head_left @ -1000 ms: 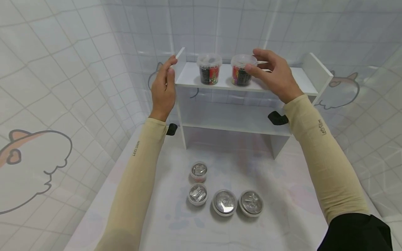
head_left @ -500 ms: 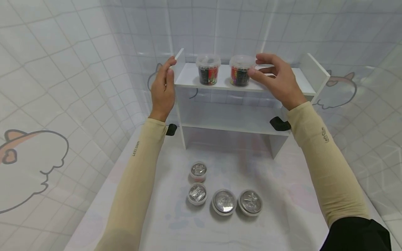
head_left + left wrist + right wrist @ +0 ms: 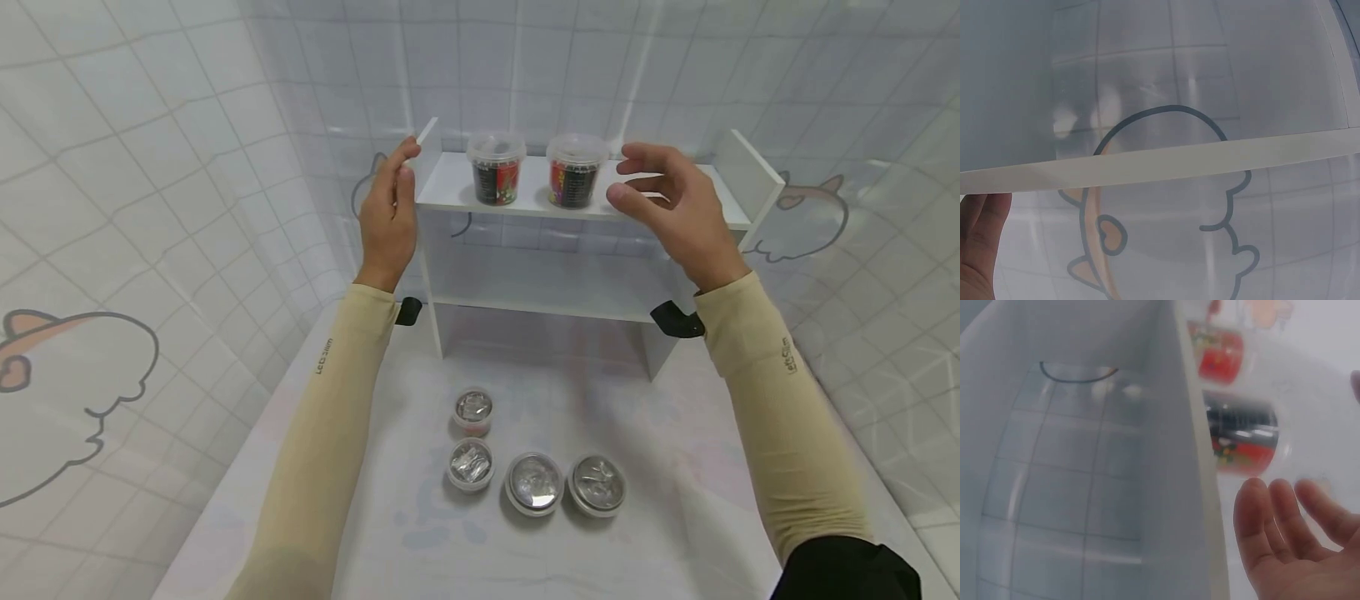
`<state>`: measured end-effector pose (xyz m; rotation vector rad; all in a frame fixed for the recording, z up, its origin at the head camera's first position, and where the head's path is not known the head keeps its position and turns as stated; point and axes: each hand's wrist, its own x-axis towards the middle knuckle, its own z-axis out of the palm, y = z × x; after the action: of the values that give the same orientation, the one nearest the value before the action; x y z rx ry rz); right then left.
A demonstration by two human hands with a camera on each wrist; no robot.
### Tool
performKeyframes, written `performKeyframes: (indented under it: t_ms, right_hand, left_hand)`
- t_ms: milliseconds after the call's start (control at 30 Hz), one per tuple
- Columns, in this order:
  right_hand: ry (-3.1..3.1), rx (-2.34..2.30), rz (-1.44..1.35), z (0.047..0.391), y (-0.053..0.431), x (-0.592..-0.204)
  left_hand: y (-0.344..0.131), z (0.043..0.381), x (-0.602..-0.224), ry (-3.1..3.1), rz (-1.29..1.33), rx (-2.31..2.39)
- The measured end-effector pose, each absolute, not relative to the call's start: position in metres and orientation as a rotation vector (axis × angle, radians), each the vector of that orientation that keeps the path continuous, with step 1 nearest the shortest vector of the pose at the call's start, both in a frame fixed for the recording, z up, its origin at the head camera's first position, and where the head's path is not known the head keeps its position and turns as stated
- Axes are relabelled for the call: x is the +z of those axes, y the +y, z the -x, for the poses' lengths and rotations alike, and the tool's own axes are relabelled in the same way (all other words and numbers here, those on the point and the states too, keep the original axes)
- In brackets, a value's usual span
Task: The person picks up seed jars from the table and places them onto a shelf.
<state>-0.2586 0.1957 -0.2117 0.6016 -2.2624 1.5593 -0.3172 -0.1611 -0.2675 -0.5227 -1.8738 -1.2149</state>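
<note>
On the top board of a white two-level shelf stand two clear-lidded plastic cups with black and red labels, a left cup and a right cup. My right hand is just right of the right cup, a small gap between them, its thumb and fingers relaxed and holding nothing. The right wrist view has those fingers beside the cup. My left hand is held upright at the shelf's left side panel, fingertips right at its edge; in the left wrist view the fingers meet the board's edge.
On the white-covered table before the shelf sit two small round tubs, a rear tub and a front tub. Two larger silver-topped tubs, a left one and a right one, stand beside them. Tile-patterned sheeting surrounds the table.
The right hand has let go of the right cup and drawn back to the right and slightly down. That cup stays on the top board. The left hand stays at the side panel.
</note>
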Motion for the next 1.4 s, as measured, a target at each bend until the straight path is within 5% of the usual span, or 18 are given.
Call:
performKeyframes:
  t_ms: [1400]
  right_hand:
    - [-2.091,1.794,-0.968,0.235,0.168,-0.293]
  left_hand:
    - [-0.160,0.318,-0.268,-1.832,0.537,-1.209]
